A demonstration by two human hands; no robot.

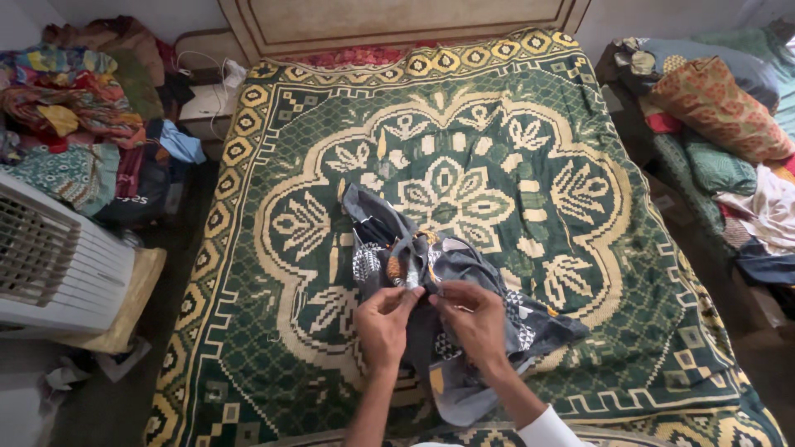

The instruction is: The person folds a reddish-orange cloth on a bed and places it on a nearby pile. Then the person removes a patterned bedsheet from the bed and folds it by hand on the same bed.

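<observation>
A crumpled grey patterned garment (389, 240) with white and orange prints lies on a bed covered by a green and cream patterned blanket (530, 132). My left hand (384, 321) and my right hand (474, 317) meet over the near part of the garment. Both pinch its fabric close together, fingertips almost touching. The cloth bunches up between and under the hands, and a flap hangs toward the bed's near edge. A white cuff shows at my right wrist.
A white air cooler (50, 257) stands on a low stool at the left. Heaps of colourful clothes (66, 91) fill the left corner, and more bedding and clothes (712, 108) pile up at the right. The headboard (397, 21) is at the far end.
</observation>
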